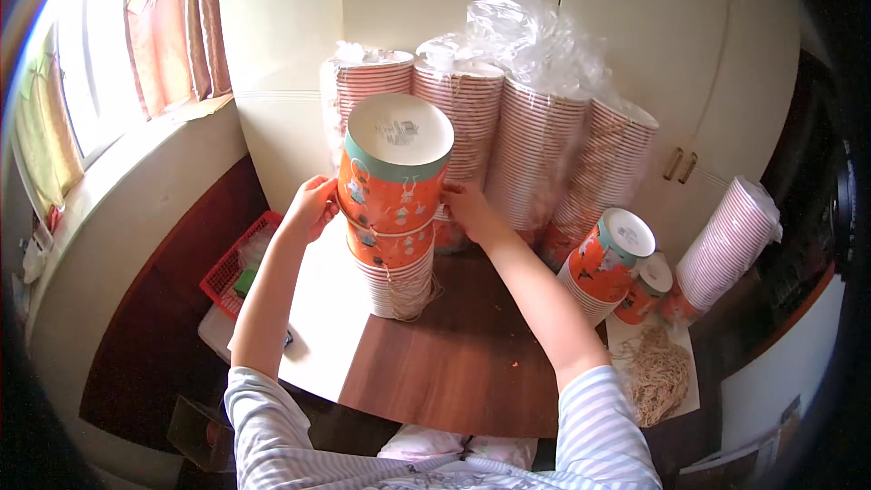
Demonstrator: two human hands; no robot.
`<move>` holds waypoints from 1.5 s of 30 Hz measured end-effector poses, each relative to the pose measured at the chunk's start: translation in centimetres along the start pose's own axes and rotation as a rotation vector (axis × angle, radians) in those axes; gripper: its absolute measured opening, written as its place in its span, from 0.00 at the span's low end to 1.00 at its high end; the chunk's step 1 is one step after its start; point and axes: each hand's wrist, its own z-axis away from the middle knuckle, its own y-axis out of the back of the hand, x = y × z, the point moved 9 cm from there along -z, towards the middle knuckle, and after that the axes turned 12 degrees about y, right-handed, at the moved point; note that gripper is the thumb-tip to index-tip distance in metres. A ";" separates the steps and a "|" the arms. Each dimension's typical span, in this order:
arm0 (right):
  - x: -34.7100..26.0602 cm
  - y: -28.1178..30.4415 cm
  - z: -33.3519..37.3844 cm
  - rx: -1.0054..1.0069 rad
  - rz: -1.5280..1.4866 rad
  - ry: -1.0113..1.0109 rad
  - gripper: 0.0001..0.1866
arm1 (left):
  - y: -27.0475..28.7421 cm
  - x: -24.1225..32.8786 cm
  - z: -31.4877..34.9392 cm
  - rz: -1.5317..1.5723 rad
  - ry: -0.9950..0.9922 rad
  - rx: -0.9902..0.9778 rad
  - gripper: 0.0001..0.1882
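An upside-down orange paper bucket with a teal band and white base is at the top of a stack in front of me. My left hand grips its left side near the lower edge, and my right hand grips the right side, its fingertips partly hidden. Directly below is another orange bucket, above a column of nested white rims. Thin beige string hangs loosely around the lower right of this stack. Whether the top bucket is lifted or resting I cannot tell.
Tall plastic-wrapped bucket stacks stand behind, against pale cabinet doors. To the right are a shorter stack, a leaning wrapped stack and a beige string heap. A red basket sits left of the brown table.
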 end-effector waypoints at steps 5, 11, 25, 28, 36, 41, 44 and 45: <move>4.0 -0.9 0.3 -0.037 -0.211 0.007 0.12 | 0.4 -3.6 -0.9 -0.122 0.093 -0.026 0.08; 7.2 -1.5 0.8 0.024 -0.273 -0.057 0.10 | 1.3 -7.9 0.0 -0.083 0.200 -0.001 0.07; 8.8 -1.4 0.2 0.047 -0.302 -0.060 0.11 | 0.9 -8.7 1.1 -0.122 0.213 0.026 0.06; 8.8 -1.4 0.1 0.045 -0.291 -0.069 0.11 | 0.9 -8.7 1.4 -0.129 0.217 0.021 0.06; 7.7 -1.5 0.2 -0.009 -0.060 -0.080 0.13 | 0.8 -8.6 2.0 -0.131 0.218 0.036 0.04; 8.2 -0.2 -1.0 0.049 0.007 0.074 0.12 | -0.3 -9.1 1.8 -0.015 0.266 -0.053 0.03; 8.4 -0.2 -1.2 0.034 0.072 0.064 0.13 | 0.0 -9.5 2.1 0.031 0.295 -0.038 0.03; 8.2 -0.3 -1.2 0.031 0.070 0.062 0.13 | 0.3 -9.7 2.0 0.031 0.296 -0.034 0.03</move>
